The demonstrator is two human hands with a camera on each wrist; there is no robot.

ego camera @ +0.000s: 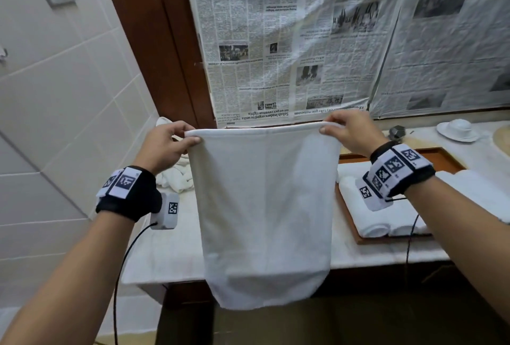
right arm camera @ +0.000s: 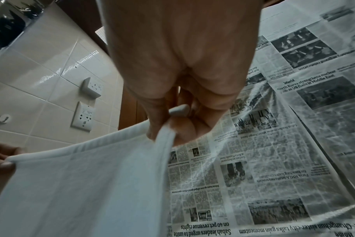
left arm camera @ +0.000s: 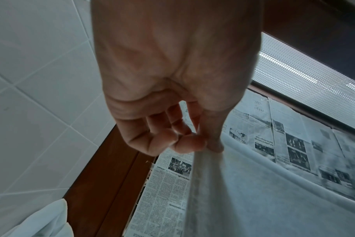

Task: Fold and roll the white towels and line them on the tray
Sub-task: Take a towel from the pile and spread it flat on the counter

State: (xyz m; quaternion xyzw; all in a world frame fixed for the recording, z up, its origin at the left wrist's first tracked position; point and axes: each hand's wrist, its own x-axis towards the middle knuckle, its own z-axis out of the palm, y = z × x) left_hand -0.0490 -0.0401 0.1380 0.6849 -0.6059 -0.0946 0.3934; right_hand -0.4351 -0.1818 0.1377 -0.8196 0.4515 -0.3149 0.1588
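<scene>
A white towel (ego camera: pixel 265 206) hangs spread out in the air above the counter, its lower edge dropping past the counter's front. My left hand (ego camera: pixel 190 137) pinches its top left corner and my right hand (ego camera: pixel 328 127) pinches its top right corner. The left wrist view shows thumb and fingers of the left hand (left arm camera: pixel 205 144) nipping the towel (left arm camera: pixel 253 192) edge. In the right wrist view the right hand (right arm camera: pixel 168 129) grips the towel (right arm camera: pixel 81 184) corner. A brown wooden tray (ego camera: pixel 356 234) at the right holds rolled white towels (ego camera: pixel 372 217).
A heap of loose white towels (ego camera: pixel 176 176) lies at the back left of the white counter (ego camera: pixel 160 256). Newspaper (ego camera: pixel 289 41) covers the wall behind. A white cup and saucer (ego camera: pixel 458 129) stands at the far right. Tiled wall with sockets (right arm camera: pixel 85 117) on the left.
</scene>
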